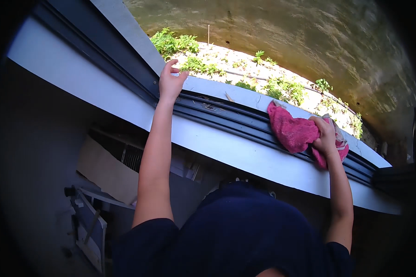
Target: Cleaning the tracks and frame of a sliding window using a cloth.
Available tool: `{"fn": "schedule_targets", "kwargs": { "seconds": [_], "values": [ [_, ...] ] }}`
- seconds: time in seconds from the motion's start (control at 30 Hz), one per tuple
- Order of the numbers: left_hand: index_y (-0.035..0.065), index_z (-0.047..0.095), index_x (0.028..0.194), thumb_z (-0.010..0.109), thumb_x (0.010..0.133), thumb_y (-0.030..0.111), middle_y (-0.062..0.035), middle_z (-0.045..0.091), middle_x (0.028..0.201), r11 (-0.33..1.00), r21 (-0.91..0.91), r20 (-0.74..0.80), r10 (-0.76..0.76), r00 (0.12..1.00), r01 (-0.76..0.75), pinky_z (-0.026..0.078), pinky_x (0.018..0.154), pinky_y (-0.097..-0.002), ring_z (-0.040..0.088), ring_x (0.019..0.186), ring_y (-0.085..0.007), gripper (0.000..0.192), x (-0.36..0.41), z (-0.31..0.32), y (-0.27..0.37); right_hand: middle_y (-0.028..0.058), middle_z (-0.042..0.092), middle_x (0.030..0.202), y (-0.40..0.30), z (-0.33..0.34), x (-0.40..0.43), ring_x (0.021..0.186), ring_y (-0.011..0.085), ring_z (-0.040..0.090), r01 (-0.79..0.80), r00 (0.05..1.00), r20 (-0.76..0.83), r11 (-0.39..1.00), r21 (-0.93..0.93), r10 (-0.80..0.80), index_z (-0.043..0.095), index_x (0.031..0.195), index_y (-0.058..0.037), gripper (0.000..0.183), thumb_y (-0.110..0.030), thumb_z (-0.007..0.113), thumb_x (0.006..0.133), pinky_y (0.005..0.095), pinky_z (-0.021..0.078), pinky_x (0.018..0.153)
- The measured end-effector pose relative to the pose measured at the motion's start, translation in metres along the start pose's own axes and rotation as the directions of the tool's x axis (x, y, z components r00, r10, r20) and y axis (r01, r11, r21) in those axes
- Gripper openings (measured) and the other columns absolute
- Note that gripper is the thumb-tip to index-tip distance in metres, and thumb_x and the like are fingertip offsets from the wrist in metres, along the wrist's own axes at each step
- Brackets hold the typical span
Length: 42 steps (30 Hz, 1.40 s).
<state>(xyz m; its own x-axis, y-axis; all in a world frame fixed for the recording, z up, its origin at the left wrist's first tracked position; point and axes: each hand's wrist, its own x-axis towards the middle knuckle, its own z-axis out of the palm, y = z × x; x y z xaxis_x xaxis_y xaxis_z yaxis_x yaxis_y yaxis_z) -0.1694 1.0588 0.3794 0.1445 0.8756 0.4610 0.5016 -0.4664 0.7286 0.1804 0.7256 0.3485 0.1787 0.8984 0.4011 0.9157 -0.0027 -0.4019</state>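
My right hand (324, 135) grips a bunched pink cloth (293, 130) with greyish parts, which lies across the dark metal window track (225, 116) and the outer sill (208, 86). Over the left end of the track my left hand (172, 81) is raised, fingers apart and curled, with nothing seen in it. Dry plant bits and dirt (211, 105) lie in the track near that hand. A small dry leaf (229, 97) rests on the outer sill. Dark marks show on the cloth.
The white inner sill (228, 152) runs between me and the track. A dark window frame (104, 41) rises at the left. Outside are green plants (280, 88) on bright ground and a stained wall (280, 34). Below left stand a folding frame (90, 228) and a cardboard piece (107, 169).
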Motion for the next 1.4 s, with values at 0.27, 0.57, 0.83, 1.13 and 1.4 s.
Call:
{"fn": "schedule_targets", "kwargs": {
  "seconds": [0.27,0.57,0.83,1.13,1.4],
  "values": [
    [0.0047,0.07,0.081,0.07,0.072,0.036,-0.0133,0.067,0.083,0.84,0.543,0.505,-0.314,0.804,-0.013,0.049,0.071,-0.0362,0.064,0.077,-0.0266,0.033,-0.034,0.002,0.02,0.0153,0.062,0.089,-0.001,0.006,0.002,0.084,0.0331,0.06,-0.012,0.999,0.034,1.0,0.028,0.011,0.059,0.097,-0.005,0.031,-0.011,0.063,0.067,0.0342,0.047,0.073],
    [0.0034,0.062,0.07,0.062,0.077,0.022,-0.0156,0.063,0.074,0.845,0.53,0.231,-0.222,0.947,0.069,0.048,0.067,-0.0426,0.061,0.073,-0.0344,0.02,-0.079,0.041,0.035,0.0149,0.062,0.089,-0.002,0.005,0.003,0.083,0.0333,0.06,-0.016,0.999,0.033,0.999,0.03,0.015,0.059,0.098,-0.0052,0.032,-0.008,0.063,0.066,0.0346,0.0469,0.074],
    [0.0023,0.059,0.101,0.069,0.074,0.017,-0.008,0.059,0.082,0.895,-0.379,0.234,-0.152,0.96,0.234,0.048,0.058,-0.0296,0.058,0.068,-0.0161,0.033,-0.034,0.043,0.033,0.0152,0.063,0.089,-0.001,0.007,0.001,0.084,0.033,0.06,-0.024,1.0,0.019,0.999,0.032,0.024,0.059,0.098,-0.005,0.032,-0.009,0.063,0.067,0.0344,0.047,0.074],
    [0.0117,0.063,0.097,0.067,0.071,0.007,-0.0057,0.054,0.108,0.681,0.119,0.764,0.402,0.504,-0.723,0.036,0.092,-0.0393,0.053,0.099,-0.0196,0.027,-0.028,0.02,0.043,0.0147,0.063,0.089,0.001,0.006,0.0,0.085,0.0329,0.061,-0.044,0.999,0.016,0.999,0.021,0.043,0.06,0.097,-0.0071,0.03,-0.012,0.064,0.068,0.0352,0.0473,0.074],
    [0.0136,0.065,0.079,0.068,0.066,0.01,-0.0036,0.058,0.1,0.245,0.124,0.837,0.495,0.234,-0.962,0.029,0.101,-0.0481,0.052,0.101,-0.0198,0.014,-0.023,0.02,0.031,0.0145,0.063,0.09,-0.001,0.005,0.003,0.084,0.0332,0.061,-0.044,0.999,0.025,0.999,0.023,0.043,0.06,0.097,-0.007,0.03,-0.012,0.063,0.068,0.0349,0.0474,0.074]
  ]
}}
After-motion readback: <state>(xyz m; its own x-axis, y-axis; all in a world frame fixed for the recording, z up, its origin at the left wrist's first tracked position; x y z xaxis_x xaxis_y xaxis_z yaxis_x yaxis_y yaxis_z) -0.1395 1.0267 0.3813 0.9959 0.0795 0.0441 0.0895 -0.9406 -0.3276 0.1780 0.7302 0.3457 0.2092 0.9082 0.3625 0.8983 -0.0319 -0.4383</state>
